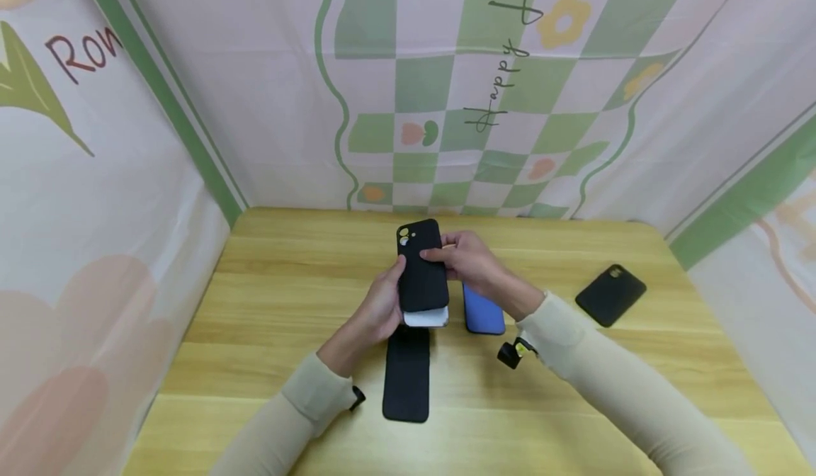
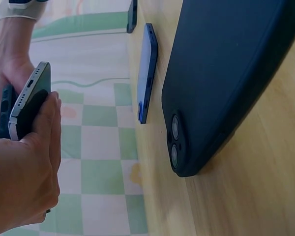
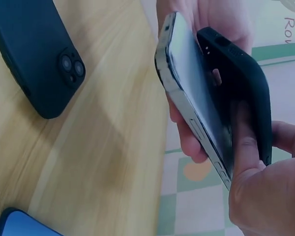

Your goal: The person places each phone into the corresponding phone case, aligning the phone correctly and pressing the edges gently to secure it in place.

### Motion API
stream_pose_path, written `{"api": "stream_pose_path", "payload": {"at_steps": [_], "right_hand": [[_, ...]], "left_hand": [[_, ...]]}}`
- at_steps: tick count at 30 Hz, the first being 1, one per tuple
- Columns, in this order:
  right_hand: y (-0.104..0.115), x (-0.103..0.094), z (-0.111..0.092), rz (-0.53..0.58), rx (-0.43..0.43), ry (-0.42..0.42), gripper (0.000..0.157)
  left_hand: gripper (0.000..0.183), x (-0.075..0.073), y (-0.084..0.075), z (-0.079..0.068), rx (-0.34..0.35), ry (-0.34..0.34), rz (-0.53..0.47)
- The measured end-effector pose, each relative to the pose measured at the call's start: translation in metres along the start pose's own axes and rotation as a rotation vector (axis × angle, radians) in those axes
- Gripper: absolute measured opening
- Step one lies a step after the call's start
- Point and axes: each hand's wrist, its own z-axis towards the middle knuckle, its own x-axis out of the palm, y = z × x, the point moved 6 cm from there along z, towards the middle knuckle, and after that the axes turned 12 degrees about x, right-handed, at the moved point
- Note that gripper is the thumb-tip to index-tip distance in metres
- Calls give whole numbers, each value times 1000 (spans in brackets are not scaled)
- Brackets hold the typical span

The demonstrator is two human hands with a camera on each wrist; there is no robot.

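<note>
My left hand (image 1: 380,302) grips a silver-edged phone (image 3: 187,64) with a pale back. Over that back is a black phone case (image 1: 421,278), its camera cutout at the far left corner. My right hand (image 1: 474,260) pinches the case by its right edge. In the right wrist view, one right finger (image 3: 246,142) reaches inside the case, between it and the phone. A wedge-shaped gap shows there, the case tilted away from the phone. The phone's pale end sticks out below the case in the head view.
Just below the hands, a black-cased phone (image 1: 406,384) lies back up on the wooden table (image 1: 268,348). A blue phone (image 1: 483,313) lies under the right wrist. Farther right is another black case (image 1: 610,295). A patterned cloth (image 1: 427,79) hangs behind the table.
</note>
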Motion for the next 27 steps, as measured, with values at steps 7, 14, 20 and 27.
{"api": "stream_pose_path", "payload": {"at_steps": [7, 14, 20, 27], "right_hand": [[-6, 2, -1, -26, 34, -11, 27], [-8, 6, -4, -62, 36, 17, 26], [-10, 7, -4, -71, 37, 16, 25], [-4, -2, -4, -180, 32, -54, 33]], "left_hand": [[57, -2, 1, 0, -9, -28, -7], [56, -5, -1, 2, -13, -42, -28], [56, -6, -2, 2, -9, -18, -16], [55, -7, -2, 2, -7, -20, 2]]}}
